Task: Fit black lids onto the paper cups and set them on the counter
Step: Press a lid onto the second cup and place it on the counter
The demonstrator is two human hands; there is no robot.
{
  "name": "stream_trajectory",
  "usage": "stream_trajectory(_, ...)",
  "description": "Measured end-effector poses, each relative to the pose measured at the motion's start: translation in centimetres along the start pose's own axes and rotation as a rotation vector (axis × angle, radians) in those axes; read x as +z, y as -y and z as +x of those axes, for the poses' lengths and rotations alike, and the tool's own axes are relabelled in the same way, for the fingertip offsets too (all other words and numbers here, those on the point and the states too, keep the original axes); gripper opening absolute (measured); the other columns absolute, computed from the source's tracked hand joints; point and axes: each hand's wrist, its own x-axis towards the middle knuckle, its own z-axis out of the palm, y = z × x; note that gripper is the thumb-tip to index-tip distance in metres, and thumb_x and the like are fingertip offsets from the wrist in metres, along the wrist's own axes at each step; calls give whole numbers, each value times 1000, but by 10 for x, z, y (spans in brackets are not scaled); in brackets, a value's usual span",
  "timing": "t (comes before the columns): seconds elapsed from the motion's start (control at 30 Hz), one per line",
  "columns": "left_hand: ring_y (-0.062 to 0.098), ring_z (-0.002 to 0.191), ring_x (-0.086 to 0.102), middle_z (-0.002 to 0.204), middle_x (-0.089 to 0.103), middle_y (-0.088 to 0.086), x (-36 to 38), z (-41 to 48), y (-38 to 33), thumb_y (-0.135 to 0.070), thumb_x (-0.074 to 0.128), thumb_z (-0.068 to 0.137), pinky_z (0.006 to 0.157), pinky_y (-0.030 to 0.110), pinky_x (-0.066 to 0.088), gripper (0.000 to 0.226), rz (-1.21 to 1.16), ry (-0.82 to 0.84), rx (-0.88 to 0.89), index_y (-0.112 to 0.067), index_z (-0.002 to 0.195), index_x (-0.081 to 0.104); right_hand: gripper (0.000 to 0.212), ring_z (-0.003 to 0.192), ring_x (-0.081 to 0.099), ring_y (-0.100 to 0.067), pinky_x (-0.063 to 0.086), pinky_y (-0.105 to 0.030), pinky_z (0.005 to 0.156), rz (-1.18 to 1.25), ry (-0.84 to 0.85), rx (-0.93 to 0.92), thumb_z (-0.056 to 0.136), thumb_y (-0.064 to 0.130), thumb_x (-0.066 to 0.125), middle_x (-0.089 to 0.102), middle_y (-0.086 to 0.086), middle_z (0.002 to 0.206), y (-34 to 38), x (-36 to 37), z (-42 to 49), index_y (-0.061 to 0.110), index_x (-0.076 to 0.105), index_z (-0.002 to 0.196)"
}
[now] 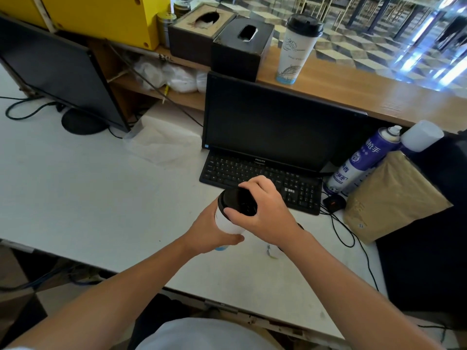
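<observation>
- Left hand [214,236] wrapped around the body of a white paper cup [226,222], held tilted above the white worktop [88,198], just in front of the keyboard [262,180].
- Right hand [262,210] clamped over the black lid [238,200], fingers curled on its rim; lid sits on the cup mouth, full seating not confirmable.
- Done: one lidded cup [294,49] stands upright on the raised wooden counter [353,92], beside the tissue boxes [242,46].
- Left, judged: press this lid home, set cup on counter.
- Count: two cups, two lids. No spare cups or lids seen.
</observation>
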Motion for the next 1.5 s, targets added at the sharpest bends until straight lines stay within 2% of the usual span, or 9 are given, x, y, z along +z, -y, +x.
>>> stream_trajectory(0.1,14,113,65,117,68,-9,-2,1,4,-14,90,64,94,37,59,80,-7,-4,-17,-34,131,50,62,109,41,-5,36,-6,85,13,-9,44,80,54,75,48,10,114,6,2,-2,15,63,128)
stream_trajectory(0.3,13,108,67,113,70,-11,-4,-2,3,-8,88,65,92,36,58,75,17,83,-27,-36,126,54,55,102,53,-6,52,-19,84,110,50,72,74,52,78,54,9,110,1,-9,-8,19,68,117)
stream_trajectory(0.53,11,104,68,111,69,-14,2,-6,7,-17,91,62,82,42,63,80,61,-58,-27,-40,129,52,58,103,51,-12,52,-23,84,8,-49,165,73,57,73,51,5,107,9,7,-13,14,66,112)
stream_trajectory(0.77,4,89,66,99,67,-17,16,-11,6,-20,91,64,61,13,54,72,77,-239,-115,-40,118,47,67,111,52,-24,55,-39,90,-25,24,566,83,69,62,48,-3,113,26,19,4,11,59,117)
stream_trajectory(0.87,7,100,67,107,69,-14,8,-14,11,-13,90,63,77,25,57,76,-15,-210,-105,-36,125,52,70,116,52,-20,49,-32,94,0,282,374,85,66,66,47,-1,127,21,-6,12,18,56,134)
stream_trajectory(1.0,13,103,69,109,72,-9,-10,-15,6,-9,89,58,83,31,58,76,-90,-88,-83,-29,125,58,81,142,33,-13,37,-27,107,-45,588,-44,90,37,77,31,11,161,7,-38,16,34,34,159)
stream_trajectory(1.1,15,106,69,111,72,-6,-14,-14,0,-16,90,55,87,33,57,79,-71,-26,-72,-28,126,57,80,142,32,-12,37,-26,108,-51,597,-125,88,34,80,33,12,159,5,-45,24,35,39,157)
stream_trajectory(1.23,12,106,68,110,72,-8,-19,-13,-6,0,89,62,83,25,56,76,-51,32,-49,-28,125,57,85,135,32,-9,34,-24,112,-122,615,-173,85,40,81,34,12,150,9,-51,28,34,37,158)
stream_trajectory(1.5,17,106,68,110,71,-2,-18,-14,-5,2,88,66,89,35,59,71,13,106,-34,-28,122,58,86,129,35,-13,41,-30,109,-130,613,-145,85,48,78,36,10,138,13,-51,21,25,38,157)
